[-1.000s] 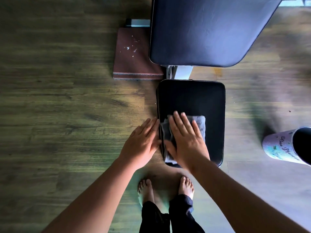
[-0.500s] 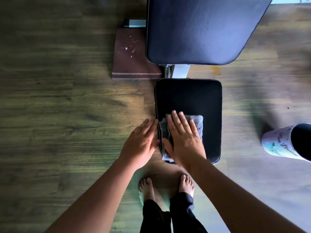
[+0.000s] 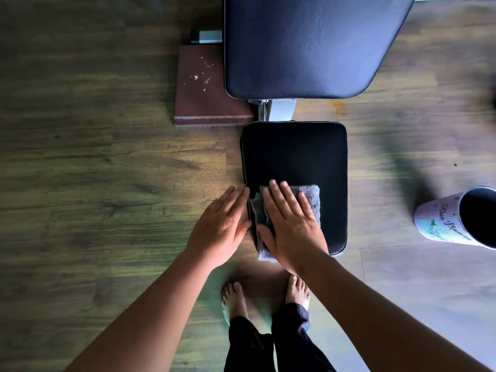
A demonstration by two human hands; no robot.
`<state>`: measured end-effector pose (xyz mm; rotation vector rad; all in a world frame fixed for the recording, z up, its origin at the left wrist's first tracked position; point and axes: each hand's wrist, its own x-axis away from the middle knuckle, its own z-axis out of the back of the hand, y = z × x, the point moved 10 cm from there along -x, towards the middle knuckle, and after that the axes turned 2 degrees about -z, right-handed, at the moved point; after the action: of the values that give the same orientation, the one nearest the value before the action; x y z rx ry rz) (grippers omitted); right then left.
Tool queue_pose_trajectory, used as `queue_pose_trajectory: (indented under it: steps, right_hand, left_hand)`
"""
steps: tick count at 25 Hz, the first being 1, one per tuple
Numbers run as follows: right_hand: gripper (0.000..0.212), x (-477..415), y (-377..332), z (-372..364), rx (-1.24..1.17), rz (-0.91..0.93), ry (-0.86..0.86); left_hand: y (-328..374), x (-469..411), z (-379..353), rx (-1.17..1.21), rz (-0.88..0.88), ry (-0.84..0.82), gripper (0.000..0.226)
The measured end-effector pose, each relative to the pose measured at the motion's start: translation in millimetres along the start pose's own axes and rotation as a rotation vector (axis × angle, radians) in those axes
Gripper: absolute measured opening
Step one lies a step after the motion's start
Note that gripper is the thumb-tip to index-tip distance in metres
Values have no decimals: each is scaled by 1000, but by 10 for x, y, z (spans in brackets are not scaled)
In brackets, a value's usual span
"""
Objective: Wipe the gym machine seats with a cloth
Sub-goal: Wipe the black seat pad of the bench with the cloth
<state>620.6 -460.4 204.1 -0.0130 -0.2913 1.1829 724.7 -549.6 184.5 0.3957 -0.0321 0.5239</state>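
A small black padded seat (image 3: 295, 154) stands in the middle of the view, with a larger dark backrest pad (image 3: 306, 47) above it. A grey cloth (image 3: 311, 196) lies on the near left part of the seat. My right hand (image 3: 290, 224) presses flat on the cloth, fingers spread and pointing away from me. My left hand (image 3: 220, 224) rests flat against the seat's left edge, fingers together, holding nothing. Part of the cloth hangs over the seat's near edge under my right palm.
A reddish-brown mat block (image 3: 198, 87) lies on the wooden floor left of the backrest. A white metal frame post (image 3: 279, 110) joins the two pads. A patterned cylindrical bin (image 3: 451, 218) stands at the right. My bare feet (image 3: 264, 294) are just below the seat.
Both hands and the cloth have stayed at nearly the same spot on the seat. The view has shifted slightly, so the bench sits a little lower left in the frame.
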Motion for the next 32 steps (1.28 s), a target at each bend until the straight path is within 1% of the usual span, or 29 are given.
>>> queue_pose_trajectory:
  steps: [2, 3, 4, 6, 8, 9, 10, 12, 14, 15, 16, 18, 20, 21, 22, 26, 28, 30, 32]
  right_hand:
    - [72, 90, 125, -24, 25, 94, -30]
    - [72, -17, 262, -12, 41, 97, -41]
    - [72, -178, 411, 27, 50, 57, -48]
    - [72, -549, 696, 176, 12, -81, 6]
    - [71, -638, 745, 232, -43, -208, 51]
    - [71, -542, 668, 203, -49, -222, 66]
    - [70, -362, 548, 149, -37, -195, 63]
    - [70, 94, 348, 37, 14, -51, 39]
    - [70, 253, 461, 4, 45, 76, 20]
    - [70, 169, 615, 26, 48, 74, 29]
    - [70, 18, 786, 68, 42, 17, 35]
    - [72, -340, 1080, 187, -9, -154, 67]
    - [73, -505, 1117, 209, -48, -264, 69]
    - [73, -461, 1045, 190, -46, -272, 63]
    - [72, -343, 938, 151, -33, -243, 50]
    - [71, 226, 627, 27, 19, -6, 11]
    - [70, 116, 713, 60, 15, 44, 13]
    - [69, -227, 922, 162, 1, -19, 43]
    - [70, -703, 1199, 322, -35, -146, 91]
  left_hand:
    - [26, -5, 32, 5, -13, 6, 67]
    - [34, -6, 44, 6, -20, 7, 66]
    - [38, -8, 51, 5, -24, 7, 66]
    - [28, -13, 45, -2, -20, 5, 66]
    - [24, -12, 37, -3, -9, -1, 67]
    - [27, -13, 41, 0, -3, -3, 67]
    - [33, -17, 45, 2, 0, -7, 67]
    - [44, -21, 48, -1, -7, -20, 67]
    - [42, -28, 62, -3, -9, -24, 68]
    - [35, -36, 68, -3, -6, -22, 68]
    - [30, -51, 79, -2, -3, -20, 68]
    - [35, -72, 92, 1, -2, -11, 68]
    - [32, -78, 88, 5, 5, -6, 68]
    - [32, -76, 82, 5, 7, -9, 68]
    - [33, -75, 71, 2, 5, -13, 68]
    - [8, -82, 58, -10, 1, -24, 68]
    - [-2, -83, 56, -9, 4, -30, 68]
    - [-1, -84, 62, -8, 7, -29, 69]
    - [11, -89, 60, -9, 6, -28, 69]
